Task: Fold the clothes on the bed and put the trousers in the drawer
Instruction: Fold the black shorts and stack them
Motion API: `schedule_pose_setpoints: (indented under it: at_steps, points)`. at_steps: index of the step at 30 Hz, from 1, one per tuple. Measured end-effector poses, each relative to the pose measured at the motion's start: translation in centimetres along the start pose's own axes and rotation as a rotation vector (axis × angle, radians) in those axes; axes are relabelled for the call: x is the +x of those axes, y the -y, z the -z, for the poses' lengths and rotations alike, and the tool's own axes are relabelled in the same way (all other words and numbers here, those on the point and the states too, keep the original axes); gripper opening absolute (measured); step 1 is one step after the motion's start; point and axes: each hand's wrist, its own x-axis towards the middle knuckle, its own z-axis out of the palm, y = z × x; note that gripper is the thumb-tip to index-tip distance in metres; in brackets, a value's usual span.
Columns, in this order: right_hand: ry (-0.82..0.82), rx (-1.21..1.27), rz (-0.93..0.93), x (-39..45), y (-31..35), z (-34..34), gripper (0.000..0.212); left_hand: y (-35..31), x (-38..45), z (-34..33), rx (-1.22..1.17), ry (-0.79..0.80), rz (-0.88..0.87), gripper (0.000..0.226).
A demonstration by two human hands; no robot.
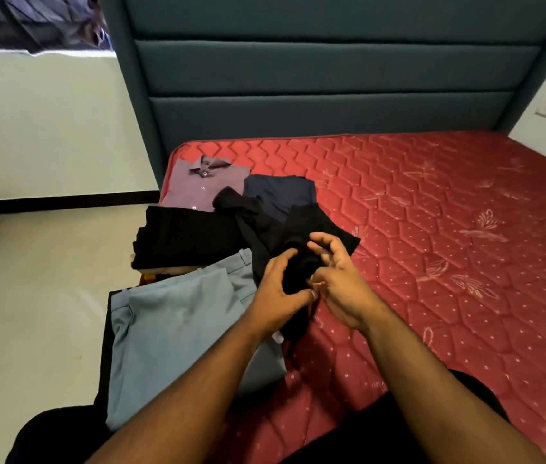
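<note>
Garment, black, maybe rolled | between both hands' curled fingers | gripped

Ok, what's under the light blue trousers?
The light blue trousers overlap a dark garment's edge on their left, and a yellowish strip peeks out at their top. Anything beneath is covered.

a small black garment is bunched just right of the folded light blue trousers. beyond the trousers lie a folded black piece, a mauve shirt and a navy piece.
</note>
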Motion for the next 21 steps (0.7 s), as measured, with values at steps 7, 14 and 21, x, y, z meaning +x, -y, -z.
schedule_pose_setpoints:
  at_steps: [7, 14, 21]
  points:
    - [0.280, -0.390, 0.157, 2.6, 5.0, 2.3, 0.072, -2.4, 1.0, 2.0, 0.097, -0.035, -0.272, 0.070]
    - [0.074, -0.521, 0.387, 4.6, 14.5, 1.9, 0.031, -6.0, 4.3, 6.2, 0.504, -0.164, -0.264, 0.080]
    - [-0.175, -0.361, 0.580, 3.4, 22.1, 3.3, 0.034, -14.8, 8.1, 13.8, 0.247, -0.337, -0.575, 0.043]
